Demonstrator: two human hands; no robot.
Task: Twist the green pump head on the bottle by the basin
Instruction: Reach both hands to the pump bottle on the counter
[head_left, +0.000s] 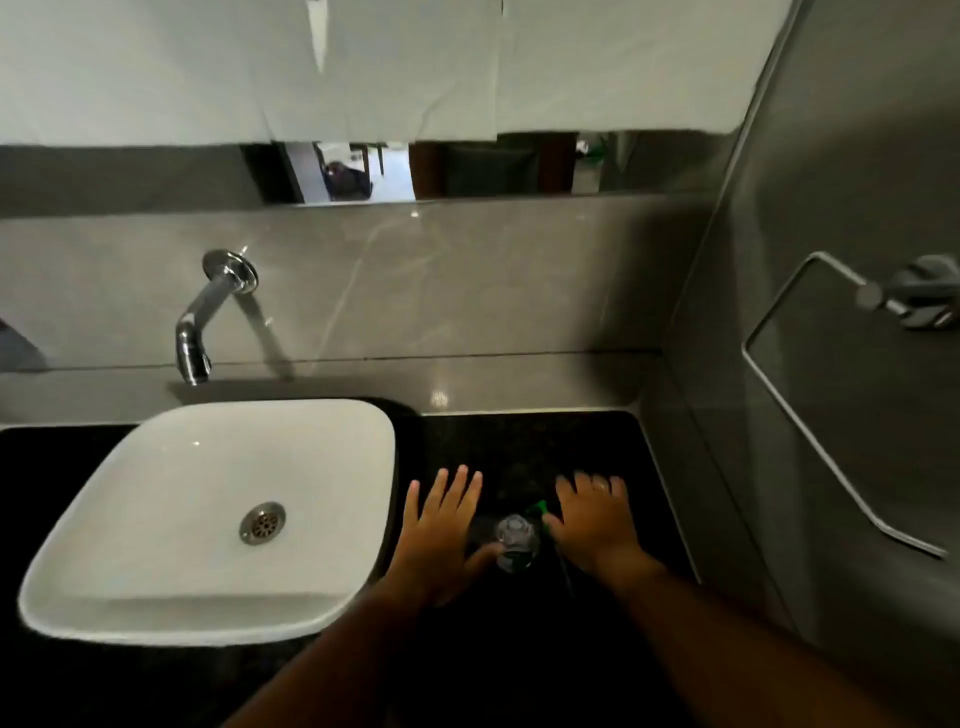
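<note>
A small clear bottle stands on the black counter, just right of the white basin, and I see it from above. Its green pump head shows at the bottle's right side. A thin line that may be its tube runs down toward my right wrist. My left hand lies left of the bottle with fingers spread and its thumb touching the bottle's side. My right hand is right of it with fingers stretched forward. Its thumb side is against the pump head, and the thumb is hidden.
A chrome wall spout hangs over the basin's back edge. The grey side wall at the right carries a metal towel ring. A mirror strip and white sheets sit above the backsplash.
</note>
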